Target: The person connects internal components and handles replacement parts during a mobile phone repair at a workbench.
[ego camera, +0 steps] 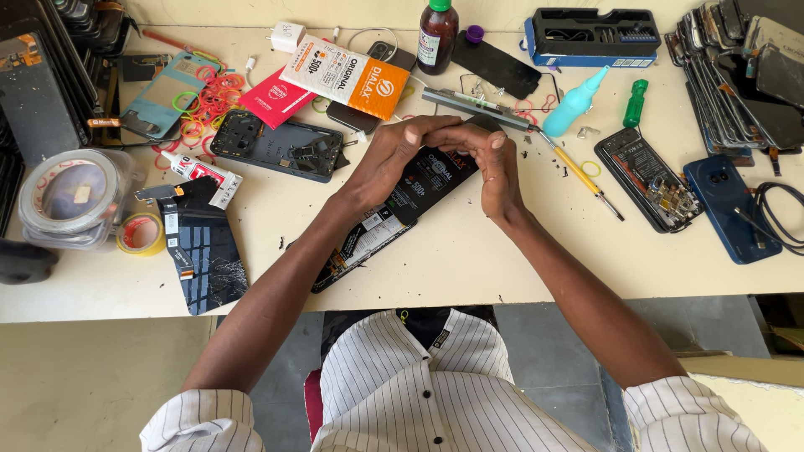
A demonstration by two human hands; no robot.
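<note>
Both my hands meet over a black phone display panel (394, 213) that lies slanted on the white table (469, 259). My left hand (394, 155) grips the panel's upper end, fingers curled over its edge. My right hand (494, 163) presses fingertips against the same top edge, touching the left hand. A printed film covers the panel's face. Whether anything small sits between my fingers is hidden.
An opened phone body (276, 146) lies left of my hands, a cracked screen (205, 259) and tape rolls (138, 233) further left. A screwdriver (586, 177), teal squeeze bottle (574, 102), dismantled phone (649, 180) and blue phone (729, 205) lie right. Brown bottle (437, 35) and orange-white packet (347, 77) behind.
</note>
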